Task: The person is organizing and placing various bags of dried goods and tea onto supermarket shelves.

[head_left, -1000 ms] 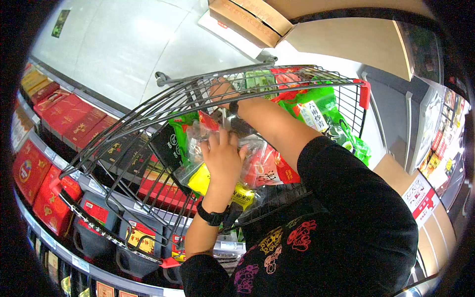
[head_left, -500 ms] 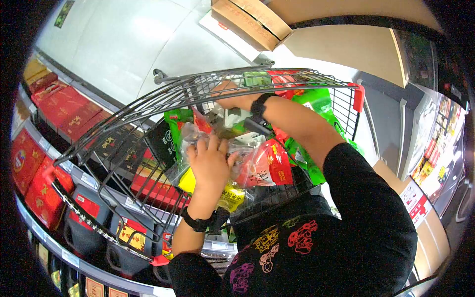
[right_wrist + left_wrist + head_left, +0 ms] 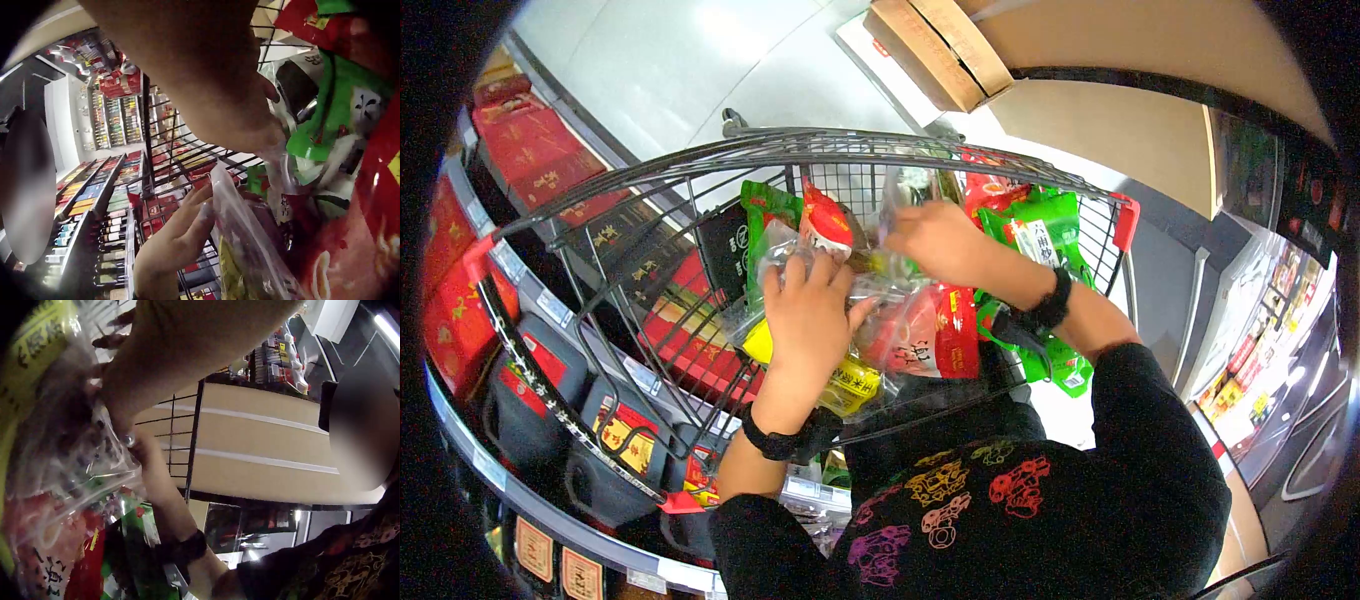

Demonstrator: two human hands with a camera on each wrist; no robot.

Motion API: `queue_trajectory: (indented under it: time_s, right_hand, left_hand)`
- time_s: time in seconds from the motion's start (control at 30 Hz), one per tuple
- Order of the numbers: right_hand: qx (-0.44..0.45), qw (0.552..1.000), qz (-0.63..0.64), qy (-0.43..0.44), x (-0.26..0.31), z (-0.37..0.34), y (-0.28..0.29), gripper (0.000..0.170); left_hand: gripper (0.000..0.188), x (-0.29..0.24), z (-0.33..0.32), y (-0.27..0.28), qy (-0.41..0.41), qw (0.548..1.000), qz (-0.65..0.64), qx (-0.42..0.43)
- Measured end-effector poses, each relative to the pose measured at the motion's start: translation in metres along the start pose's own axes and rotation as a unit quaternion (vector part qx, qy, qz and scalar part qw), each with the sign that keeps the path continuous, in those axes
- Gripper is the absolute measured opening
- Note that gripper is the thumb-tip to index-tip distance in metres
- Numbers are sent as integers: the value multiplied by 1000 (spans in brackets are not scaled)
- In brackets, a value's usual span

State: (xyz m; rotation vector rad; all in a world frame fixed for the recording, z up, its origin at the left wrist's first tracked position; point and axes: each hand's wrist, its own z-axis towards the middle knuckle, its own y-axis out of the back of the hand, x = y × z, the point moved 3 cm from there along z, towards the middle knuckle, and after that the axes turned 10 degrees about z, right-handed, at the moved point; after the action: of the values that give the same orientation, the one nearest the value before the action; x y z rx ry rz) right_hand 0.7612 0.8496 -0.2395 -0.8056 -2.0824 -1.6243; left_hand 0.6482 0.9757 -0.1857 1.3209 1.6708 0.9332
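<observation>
The left hand (image 3: 805, 310) is rested, fingers spread, on a clear bag (image 3: 776, 248) inside the shopping cart (image 3: 1128, 222). The right hand (image 3: 938, 240) is positioned at clear packaging (image 3: 900, 190); finger closure cannot be determined. A yellow packet (image 3: 852, 387) is partly covered by the left hand.
</observation>
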Motion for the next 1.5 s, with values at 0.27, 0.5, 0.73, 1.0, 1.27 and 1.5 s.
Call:
queue_trajectory:
  time_s: [0.27, 0.5, 0.73, 1.0, 1.27, 1.5]
  right_hand:
    - [-96, 995, 3, 28, 52, -62, 61, 17]
    - [-121, 990, -39, 62, 95, -120, 105, 18]
    - [59, 989, 123, 63, 108, -178, 63, 14]
    - [46, 983, 176, 10, 71, -96, 81, 14]
    - [289, 953, 2, -90, -34, 79, -46, 20]
    - [300, 921, 10, -249, -146, 104, -139, 23]
  left_hand:
    - [45, 2, 2, 6, 0, 999, -47, -22]
    - [33, 10, 0, 15, -3, 998, -64, -23]
    - [29, -4, 4, 2, -21, 996, -31, -79]
    - [33, -27, 15, -33, -16, 999, -39, -30]
    - [30, -24, 14, -42, -25, 998, -52, -37]
    - [32, -21, 17, -48, -24, 990, -122, -69]
